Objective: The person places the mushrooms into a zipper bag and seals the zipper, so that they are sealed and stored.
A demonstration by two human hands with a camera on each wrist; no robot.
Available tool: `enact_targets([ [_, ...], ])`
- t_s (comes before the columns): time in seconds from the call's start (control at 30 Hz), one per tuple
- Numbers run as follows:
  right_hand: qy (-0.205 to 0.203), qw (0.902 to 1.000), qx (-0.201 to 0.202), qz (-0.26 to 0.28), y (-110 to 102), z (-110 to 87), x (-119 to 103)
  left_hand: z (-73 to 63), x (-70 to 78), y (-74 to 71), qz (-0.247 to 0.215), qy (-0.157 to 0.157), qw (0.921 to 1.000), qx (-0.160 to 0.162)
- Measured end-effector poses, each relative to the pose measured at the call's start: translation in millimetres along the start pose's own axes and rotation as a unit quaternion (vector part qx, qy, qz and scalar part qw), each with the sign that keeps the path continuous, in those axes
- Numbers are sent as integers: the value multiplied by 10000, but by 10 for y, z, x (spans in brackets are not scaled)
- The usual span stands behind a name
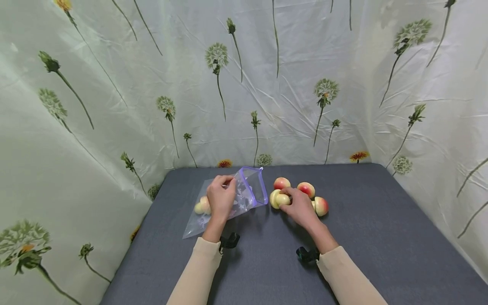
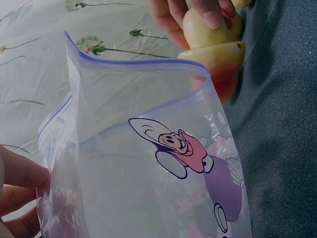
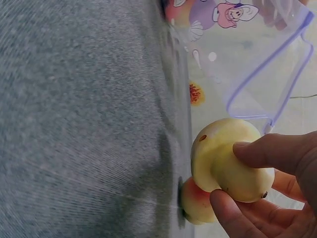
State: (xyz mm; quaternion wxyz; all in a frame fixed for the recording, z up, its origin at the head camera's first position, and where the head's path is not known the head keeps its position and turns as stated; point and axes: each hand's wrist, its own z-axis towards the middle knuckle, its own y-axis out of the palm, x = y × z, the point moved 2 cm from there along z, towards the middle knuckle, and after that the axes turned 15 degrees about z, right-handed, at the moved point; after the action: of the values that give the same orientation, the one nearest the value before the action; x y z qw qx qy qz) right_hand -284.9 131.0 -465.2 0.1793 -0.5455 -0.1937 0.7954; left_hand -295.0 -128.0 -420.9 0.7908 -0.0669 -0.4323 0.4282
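My left hand [image 1: 222,197] pinches the side of a clear zip bag [image 2: 148,183] with a purple seal and cartoon print. The bag's mouth gapes to the right, facing the other hand. Inside its far left end sits a red and pale yellow toy mushroom [image 1: 202,206], partly covered by the left hand. With thumb and fingers my right hand [image 1: 301,207] grips the stem of another toy mushroom [image 3: 233,163], just right of the bag's mouth. Its pale stem and cap underside show in the right wrist view.
Behind and right of the right hand lie more mushrooms: one with a red top [image 1: 281,183], a second [image 1: 306,189] beside it, and a third [image 1: 322,206] on its side. A dark grey tabletop [image 1: 381,254] meets a flower-printed curtain [image 1: 289,106] at the back and sides.
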Motion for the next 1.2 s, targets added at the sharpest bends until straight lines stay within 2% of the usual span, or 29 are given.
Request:
enact_targets([
  [0.13, -105, 9998, 162, 71, -43, -1, -30, 2, 16, -1, -37, 120, 9999, 11],
  [0.33, -262, 9996, 35, 131, -20, 73, -94, 5, -11, -63, 5, 112, 9996, 276],
  [0.5, -205, 9997, 143, 83, -76, 125, -186, 21, 7, -37, -58, 124, 9998, 119],
  [0.7, -89, 9999, 93, 2, -123, 136, -250, 6, 13, 0, -84, 1, 10000, 13],
  [0.87, -227, 9996, 151, 46, -128, 163, -286, -5, 5, 0, -47, 19, 10000, -4],
  [1.2, -145, 9994, 208, 234, -145, 217, -373, 0, 8, 10, 15, 54, 10000, 41],
])
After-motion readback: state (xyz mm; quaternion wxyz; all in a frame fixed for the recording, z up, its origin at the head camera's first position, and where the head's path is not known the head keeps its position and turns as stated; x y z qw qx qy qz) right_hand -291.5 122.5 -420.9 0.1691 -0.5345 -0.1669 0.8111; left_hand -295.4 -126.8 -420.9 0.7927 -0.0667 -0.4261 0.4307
